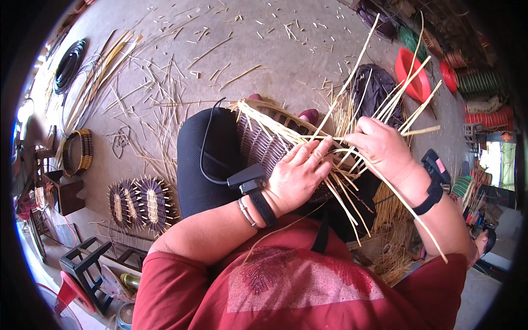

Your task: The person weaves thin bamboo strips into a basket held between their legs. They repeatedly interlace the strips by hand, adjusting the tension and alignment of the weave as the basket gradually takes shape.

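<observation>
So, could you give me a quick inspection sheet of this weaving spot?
Surface: grey concrete floor, littered with cut straw bits.
Job's things: half-woven dark basket on the lap; pale cane strands sticking out of it.
Clutter: two oval woven bases, a finished basket, coiled hoops.
Hands: left hand pressing the weave; right hand gripping strands.
Cables: black cord over the knee.
Surroundings: red and green baskets stacked at right.

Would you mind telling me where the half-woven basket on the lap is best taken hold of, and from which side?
Probably the woven purple wall of the half-woven basket, taken from the person's left. That side is closed and firm, while loose pale strands bristle from the right, where the right hand works. The left hand rests on its middle.
</observation>
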Demonstrator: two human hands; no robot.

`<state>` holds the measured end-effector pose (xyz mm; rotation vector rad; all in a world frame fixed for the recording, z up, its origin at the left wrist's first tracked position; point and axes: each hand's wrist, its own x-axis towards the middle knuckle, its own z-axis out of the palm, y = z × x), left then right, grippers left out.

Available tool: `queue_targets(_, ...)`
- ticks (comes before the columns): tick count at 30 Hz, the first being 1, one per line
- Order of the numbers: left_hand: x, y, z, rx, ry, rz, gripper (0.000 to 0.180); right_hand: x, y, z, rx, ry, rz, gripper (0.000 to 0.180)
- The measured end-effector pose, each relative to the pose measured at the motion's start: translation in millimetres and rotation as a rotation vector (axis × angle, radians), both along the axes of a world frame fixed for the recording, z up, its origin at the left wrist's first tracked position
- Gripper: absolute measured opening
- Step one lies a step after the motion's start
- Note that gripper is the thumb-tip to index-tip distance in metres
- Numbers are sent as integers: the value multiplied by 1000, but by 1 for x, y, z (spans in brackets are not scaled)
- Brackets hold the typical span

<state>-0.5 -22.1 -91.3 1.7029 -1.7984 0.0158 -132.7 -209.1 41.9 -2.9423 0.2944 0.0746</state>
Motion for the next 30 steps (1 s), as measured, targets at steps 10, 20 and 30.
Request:
queue_targets(10,4,-5,4,-53,-10,-17,37,-43,70,-44,33,-201,-370,30)
queue_targets(20,13,-13,15,33,-36,-47,25,-64,103,-71,497,-214,-553,41)
queue_targets(30,79,-73,91,698,113,-638,44,-72,112,-84,460,-300,-586,36)
